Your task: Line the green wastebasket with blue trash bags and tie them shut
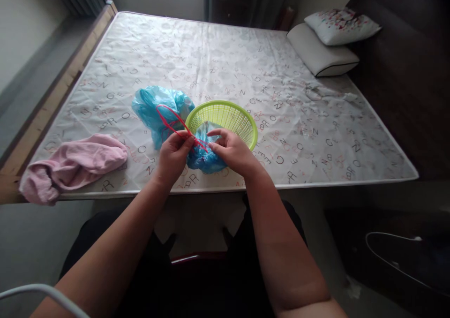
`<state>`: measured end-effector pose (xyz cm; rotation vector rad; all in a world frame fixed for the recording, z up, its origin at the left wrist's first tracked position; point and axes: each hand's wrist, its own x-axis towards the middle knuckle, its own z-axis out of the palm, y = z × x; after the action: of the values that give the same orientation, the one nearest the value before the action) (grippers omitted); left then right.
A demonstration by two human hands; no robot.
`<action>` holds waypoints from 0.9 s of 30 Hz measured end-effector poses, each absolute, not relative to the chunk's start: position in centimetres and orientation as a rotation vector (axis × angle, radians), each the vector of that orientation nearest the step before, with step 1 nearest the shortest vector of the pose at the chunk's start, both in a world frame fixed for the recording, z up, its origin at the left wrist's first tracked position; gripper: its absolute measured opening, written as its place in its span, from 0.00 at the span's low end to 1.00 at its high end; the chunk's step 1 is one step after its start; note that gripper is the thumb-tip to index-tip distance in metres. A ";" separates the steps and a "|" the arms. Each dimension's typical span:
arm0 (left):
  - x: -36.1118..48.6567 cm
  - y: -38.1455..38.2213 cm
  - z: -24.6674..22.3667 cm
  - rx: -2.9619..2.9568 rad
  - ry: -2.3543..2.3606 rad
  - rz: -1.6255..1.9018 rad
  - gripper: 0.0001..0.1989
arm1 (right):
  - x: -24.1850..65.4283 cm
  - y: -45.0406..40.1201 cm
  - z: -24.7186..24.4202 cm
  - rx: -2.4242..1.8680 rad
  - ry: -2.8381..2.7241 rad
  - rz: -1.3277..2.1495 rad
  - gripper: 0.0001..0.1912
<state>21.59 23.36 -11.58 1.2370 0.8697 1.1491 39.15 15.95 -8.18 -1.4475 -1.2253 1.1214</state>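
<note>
My left hand (175, 151) pinches a red string (173, 121) between thumb and forefinger. A long loop of it rises up and to the left, and short ends stick out to the right. My right hand (230, 150) is close by on the right, thumb and forefinger apart, with no string visible between them. Under and between both hands sits a bunched blue plastic bag (206, 162), against the near side of a lime-green plastic basket (251, 129). A larger, lighter blue plastic bag (149, 103) lies left of the basket, behind my left hand. What the bags contain cannot be made out.
Everything lies on a letter-printed mattress (281, 93) whose near edge is just before my lap. A crumpled pink cloth (87, 158) rests at the left front corner. A flowered pillow (339, 26) lies on a beige pillow (318, 53) at the far right.
</note>
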 end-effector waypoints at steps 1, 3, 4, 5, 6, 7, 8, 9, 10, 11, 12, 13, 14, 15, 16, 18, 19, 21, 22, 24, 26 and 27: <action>21.6 23.1 -11.6 1.288 0.902 1.169 0.13 | 39.1 16.0 -8.2 -1.454 -1.215 1.165 0.17; 21.6 22.6 -11.6 1.366 0.955 1.182 0.10 | 39.0 16.1 -8.3 -1.461 -1.202 1.257 0.18; 21.7 22.3 -11.5 1.387 0.971 1.181 0.08 | 38.9 16.1 -8.4 -1.454 -1.202 1.297 0.19; 21.7 22.1 -11.5 1.396 0.978 1.180 0.07 | 38.8 16.1 -8.5 -1.438 -1.206 1.328 0.19; 21.6 21.9 -11.4 1.392 0.980 1.181 0.06 | 38.7 16.2 -8.5 -1.410 -1.212 1.350 0.20; 21.6 21.7 -11.3 1.379 0.978 1.186 0.05 | 38.6 16.2 -8.6 -1.378 -1.213 1.357 0.20; 21.6 21.5 -11.2 1.363 0.974 1.190 0.04 | 38.6 16.3 -8.6 -1.350 -1.207 1.347 0.20; 21.5 21.4 -11.1 1.349 0.969 1.194 0.04 | 38.5 16.4 -8.6 -1.331 -1.193 1.322 0.20; 21.5 21.3 -11.0 1.343 0.961 1.193 0.04 | 38.5 16.5 -8.7 -1.324 -1.172 1.290 0.19; 21.4 21.1 -10.9 1.349 0.951 1.182 0.04 | 38.6 16.5 -8.7 -1.324 -1.146 1.263 0.19; 21.4 21.0 -10.8 1.366 0.936 1.164 0.04 | 38.6 16.6 -8.8 -1.330 -1.117 1.244 0.20; 21.3 20.9 -10.8 1.391 0.916 1.144 0.04 | 38.6 16.7 -8.8 -1.337 -1.084 1.240 0.21; 21.3 20.8 -10.8 1.422 0.894 1.124 0.04 | 38.7 16.7 -8.9 -1.340 -1.049 1.253 0.22; 21.3 20.7 -10.9 1.458 0.873 1.109 0.04 | 38.7 16.8 -9.0 -1.338 -1.011 1.276 0.23; 21.2 20.6 -11.0 1.503 0.851 1.090 0.04 | 38.7 16.8 -9.1 -1.329 -0.973 1.310 0.23; 21.2 20.4 -11.4 1.634 0.797 1.049 0.03 | 38.7 16.7 -9.1 -1.301 -0.909 1.379 0.23; 21.2 20.4 -11.5 1.713 0.762 1.025 0.03 | 38.7 16.6 -9.0 -1.288 -0.885 1.400 0.23; 21.3 20.3 -11.7 1.854 0.683 0.996 0.04 | 38.7 16.5 -8.9 -1.269 -0.849 1.393 0.22; 21.3 20.3 -11.8 1.902 0.642 0.991 0.04 | 38.6 16.5 -8.9 -1.265 -0.834 1.367 0.22; 21.5 20.2 -11.6 1.940 0.579 0.990 0.05 | 38.6 16.6 -8.9 -1.261 -0.798 1.292 0.22; 21.7 20.1 -11.3 1.922 0.563 0.983 0.05 | 38.7 16.8 -9.0 -1.251 -0.745 1.208 0.22; 21.7 20.0 -11.1 1.892 0.578 0.985 0.05 | 38.9 16.9 -9.1 -1.242 -0.707 1.159 0.21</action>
<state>21.72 20.02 -11.14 1.8923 0.5784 0.9850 38.89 16.95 -9.14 -1.2419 -0.7072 1.1592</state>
